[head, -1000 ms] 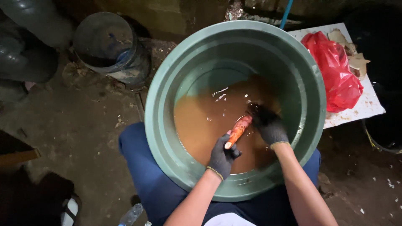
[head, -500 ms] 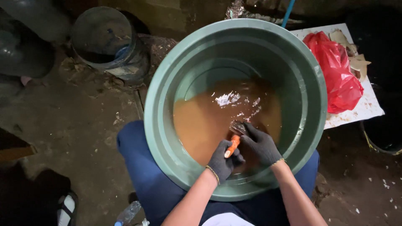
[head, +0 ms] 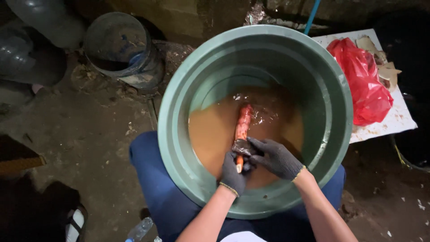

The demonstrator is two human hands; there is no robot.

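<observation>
A large green tub (head: pixel 331 89) sits between my knees, holding muddy brown water (head: pixel 210 134). An orange carrot (head: pixel 244 122) lies over the water, pointing away from me. My left hand (head: pixel 234 174), in a dark knit glove, grips the carrot's near end. My right hand (head: pixel 275 157), also gloved, presses a small dark scrubbing pad (head: pixel 242 146) against the carrot's middle. The far half of the carrot is wet and bare.
A red plastic bag (head: pixel 365 83) lies on a white board (head: pixel 394 121) to the right of the tub, with brown scraps beside it. A dirty grey bucket (head: pixel 118 47) stands at the upper left. A plastic bottle (head: pixel 139 229) lies near my left leg on the dirt floor.
The carrot has swung from a slant to pointing straight away from me. My right hand slid from its far end down to its middle, and the water rippled.
</observation>
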